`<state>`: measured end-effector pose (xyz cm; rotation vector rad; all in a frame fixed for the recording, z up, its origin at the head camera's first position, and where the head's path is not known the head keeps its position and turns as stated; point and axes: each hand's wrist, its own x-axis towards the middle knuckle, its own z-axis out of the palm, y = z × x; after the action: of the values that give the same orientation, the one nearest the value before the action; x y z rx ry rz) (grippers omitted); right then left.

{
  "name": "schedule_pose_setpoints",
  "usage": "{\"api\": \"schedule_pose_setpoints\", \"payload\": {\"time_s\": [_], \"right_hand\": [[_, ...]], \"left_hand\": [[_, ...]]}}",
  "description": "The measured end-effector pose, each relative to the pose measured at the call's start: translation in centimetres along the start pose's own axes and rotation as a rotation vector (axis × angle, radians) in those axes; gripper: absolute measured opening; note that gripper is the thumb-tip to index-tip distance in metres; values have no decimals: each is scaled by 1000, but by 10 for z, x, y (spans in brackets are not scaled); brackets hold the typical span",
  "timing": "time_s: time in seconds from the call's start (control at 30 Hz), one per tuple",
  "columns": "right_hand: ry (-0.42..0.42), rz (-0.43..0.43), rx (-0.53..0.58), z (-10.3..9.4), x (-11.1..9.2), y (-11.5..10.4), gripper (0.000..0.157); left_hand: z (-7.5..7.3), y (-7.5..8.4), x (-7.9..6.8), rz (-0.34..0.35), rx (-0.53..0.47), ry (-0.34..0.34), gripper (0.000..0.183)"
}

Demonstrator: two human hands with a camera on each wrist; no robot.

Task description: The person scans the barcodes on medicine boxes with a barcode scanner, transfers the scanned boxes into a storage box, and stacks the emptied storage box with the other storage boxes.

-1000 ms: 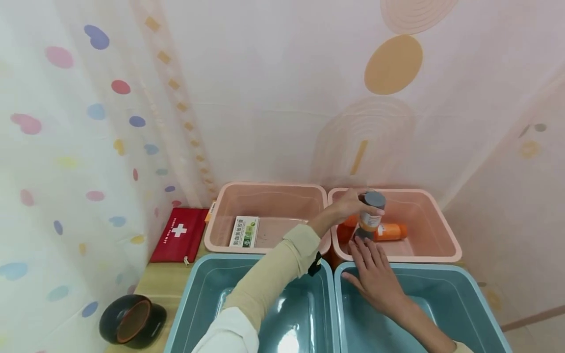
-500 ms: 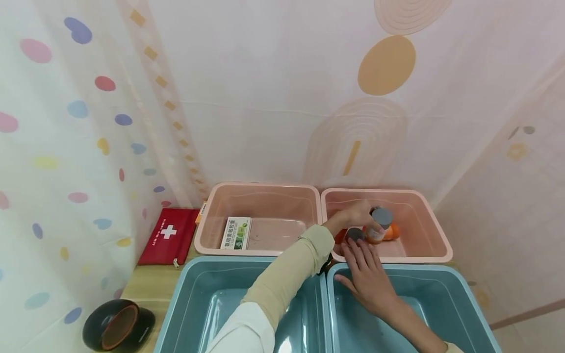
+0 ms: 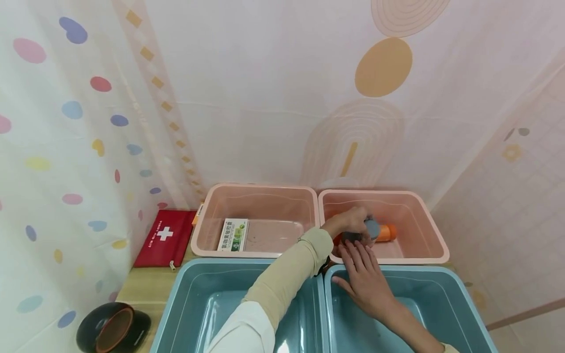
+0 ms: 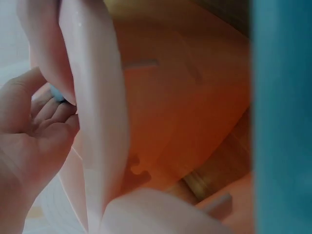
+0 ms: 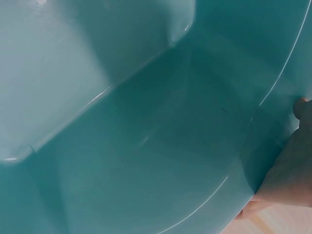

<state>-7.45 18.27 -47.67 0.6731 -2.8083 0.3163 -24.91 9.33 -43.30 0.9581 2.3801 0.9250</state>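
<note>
In the head view, my left hand [image 3: 354, 220] reaches down into the right pink bin [image 3: 434, 235]. Its fingers are curled at a grey-capped medicine bottle [image 3: 372, 228]; most of the bottle is hidden below its cap. The left wrist view shows this hand [image 4: 36, 124] behind a pink rim, the blue-grey cap [image 4: 57, 93] between thumb and fingers. My right hand [image 3: 366, 284] lies with straight fingers over the front rim of that bin. Its fingertips are right at a second, darker cap [image 3: 350, 237]. An orange bottle [image 3: 386, 233] lies on its side behind the grey cap.
The left pink bin [image 3: 267, 191] contains a white-and-green medicine box [image 3: 233, 235]. Two blue bins [image 3: 212, 267] [image 3: 434, 272] stand in front. On the wooden table [image 3: 152, 289] at left are a red first aid pouch [image 3: 165, 238] and dark bowls [image 3: 108, 326].
My left hand has lowered the grey-capped bottle into the right pink bin, beside the other cap. My right hand stays at the front rim. The head view has shifted slightly.
</note>
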Motion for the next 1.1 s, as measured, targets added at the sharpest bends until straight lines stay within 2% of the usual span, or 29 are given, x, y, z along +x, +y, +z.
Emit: {"api": "schedule_pose_setpoints", "payload": {"time_s": [0.17,0.4,0.57,0.7,0.8,0.87,1.0,1.1], "right_hand": [[40,-17,-2,5,0,4,92],[14,-6,-14,1,0,12,79],[-59,33,-15,-4,3,12,73],[-104,76,-12,-8,4,10,74],[-101,93,-9,-10,4,11,75],[-106,105,5,-10,4,11,76],[-129,123,59,-13,4,10,78],[-145,136,120,-17,3,10,79]], "left_hand": [[-2,-1,2,-9,55,22,26],[-14,-5,-2,16,131,33,31],[-33,-13,-17,63,68,40,34],[-57,-17,-40,91,33,102,32],[-87,-21,-73,78,-3,190,33],[-110,-27,-104,55,-18,250,35],[-148,-46,-188,-33,101,385,38],[-157,-62,-258,-105,169,478,42]]}}
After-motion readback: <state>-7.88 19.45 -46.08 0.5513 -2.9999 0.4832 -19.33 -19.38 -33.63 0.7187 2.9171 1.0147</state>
